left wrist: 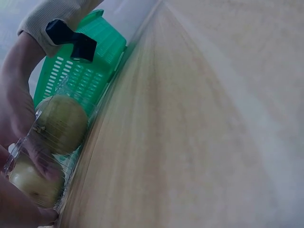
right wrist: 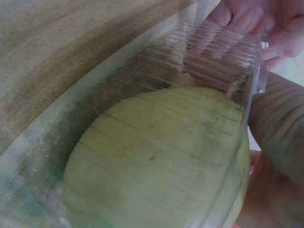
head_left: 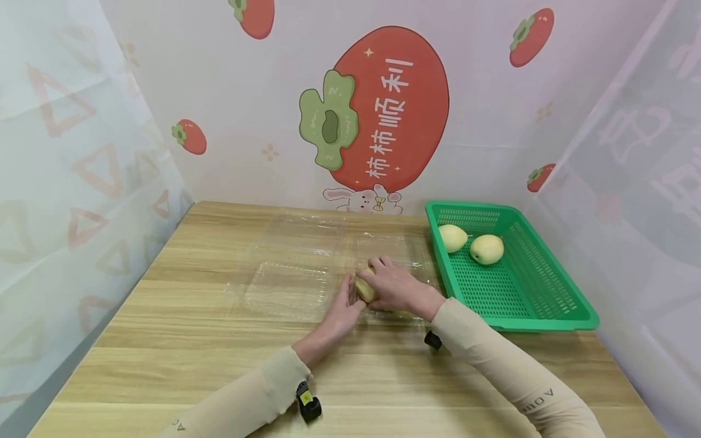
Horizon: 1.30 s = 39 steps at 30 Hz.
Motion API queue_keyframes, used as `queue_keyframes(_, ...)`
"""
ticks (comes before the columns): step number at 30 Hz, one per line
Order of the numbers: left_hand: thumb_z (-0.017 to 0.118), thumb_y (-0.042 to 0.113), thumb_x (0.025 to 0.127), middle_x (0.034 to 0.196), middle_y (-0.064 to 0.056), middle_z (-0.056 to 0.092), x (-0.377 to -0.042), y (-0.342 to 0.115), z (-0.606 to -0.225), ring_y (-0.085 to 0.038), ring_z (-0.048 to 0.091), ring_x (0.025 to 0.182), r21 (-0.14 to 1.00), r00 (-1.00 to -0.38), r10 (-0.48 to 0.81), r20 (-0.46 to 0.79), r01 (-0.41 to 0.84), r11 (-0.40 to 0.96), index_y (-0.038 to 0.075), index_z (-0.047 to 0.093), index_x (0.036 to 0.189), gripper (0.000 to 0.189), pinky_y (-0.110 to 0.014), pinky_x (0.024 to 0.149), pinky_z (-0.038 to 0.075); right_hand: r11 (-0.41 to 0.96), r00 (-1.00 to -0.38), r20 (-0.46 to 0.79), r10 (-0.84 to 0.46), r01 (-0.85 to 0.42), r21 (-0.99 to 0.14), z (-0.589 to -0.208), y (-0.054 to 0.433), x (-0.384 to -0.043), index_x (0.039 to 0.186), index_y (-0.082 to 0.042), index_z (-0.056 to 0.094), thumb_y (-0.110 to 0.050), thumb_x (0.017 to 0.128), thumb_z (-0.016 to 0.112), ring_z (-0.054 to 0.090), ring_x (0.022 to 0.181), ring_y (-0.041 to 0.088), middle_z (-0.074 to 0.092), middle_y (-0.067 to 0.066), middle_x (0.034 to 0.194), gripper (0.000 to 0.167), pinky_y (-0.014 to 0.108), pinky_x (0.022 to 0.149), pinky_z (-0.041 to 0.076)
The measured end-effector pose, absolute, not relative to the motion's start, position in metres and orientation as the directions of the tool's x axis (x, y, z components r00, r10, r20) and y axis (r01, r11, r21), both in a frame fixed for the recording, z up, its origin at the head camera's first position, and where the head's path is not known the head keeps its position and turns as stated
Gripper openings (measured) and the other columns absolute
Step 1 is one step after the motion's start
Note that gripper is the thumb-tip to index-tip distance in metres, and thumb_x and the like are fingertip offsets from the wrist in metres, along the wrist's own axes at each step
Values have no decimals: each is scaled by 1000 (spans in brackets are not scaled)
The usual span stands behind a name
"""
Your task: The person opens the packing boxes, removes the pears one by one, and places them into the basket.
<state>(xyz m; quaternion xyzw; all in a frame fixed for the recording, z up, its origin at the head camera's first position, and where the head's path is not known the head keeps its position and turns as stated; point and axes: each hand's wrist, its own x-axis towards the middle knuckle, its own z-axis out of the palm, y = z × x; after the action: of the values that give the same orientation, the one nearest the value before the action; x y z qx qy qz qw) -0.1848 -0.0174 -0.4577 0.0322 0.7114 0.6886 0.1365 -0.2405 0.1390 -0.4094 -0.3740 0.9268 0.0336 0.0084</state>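
A clear plastic clamshell box lies on the table, its lid point(head_left: 287, 286) folded out to the left. Inside the right half, my right hand point(head_left: 395, 285) grips a pale yellow pear point(head_left: 366, 290) at the left end, its thumb across the fruit in the left wrist view. Against that same end of the box my left hand point(head_left: 342, 307) rests, fingers fairly straight, close to the pear. Another pear point(left wrist: 64, 124) sits in the box beside the held one. Through the ribbed clear wall, the right wrist view shows a pear point(right wrist: 156, 156) up close. My right palm hides part of the box.
A green plastic basket point(head_left: 553, 267) stands right of the box, with a pear point(head_left: 452, 238) and another pear point(head_left: 487, 249) in it. Behind the wooden table point(head_left: 181, 274) rises a wall sheet printed with persimmons point(head_left: 405, 109).
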Motion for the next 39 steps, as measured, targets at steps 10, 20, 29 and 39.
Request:
queue_keyframes(10, 47, 4, 90, 165, -19, 9, -183, -18, -455, -32, 12, 153, 985, -957, 238, -168, -158, 63, 6, -5, 157, 86, -49, 126, 14, 700, -702, -16, -712, -711, 63, -411, 139, -242, 131, -20, 51, -40, 79, 82, 48, 108, 28, 51, 12, 124, 65, 40, 80, 56)
queue_keyframes(20, 48, 1, 87, 163, -24, 12, -184, -16, -455, -38, 14, 151, 991, -966, 222, -130, -117, 73, 2, -1, 157, 86, -51, 125, 13, 707, -704, 62, -707, -705, 61, -402, 142, -241, 134, -19, 54, -36, 78, 82, 45, 109, 31, 49, 16, 121, 65, 41, 86, 53)
queue_keyframes(29, 48, 1, 87, 163, -23, 10, -184, -16, -456, -38, 14, 151, 991, -964, 229, -134, -125, 51, 3, -1, 157, 85, -50, 125, 12, 753, -744, 116, -658, -655, 67, -392, 143, -244, 129, -15, 58, -33, 78, 82, 44, 114, 34, 48, 19, 124, 59, 40, 83, 57)
queue_keyframes(39, 48, 5, 93, 164, -20, 9, -182, -20, -458, -39, 12, 151, 985, -954, 249, -169, -156, 69, 10, -1, 158, 82, -55, 124, 12, 765, -759, 106, -643, -629, 134, -381, 149, -244, 133, -14, 54, -41, 85, 70, 53, 110, 36, 57, 18, 122, 57, 49, 84, 58)
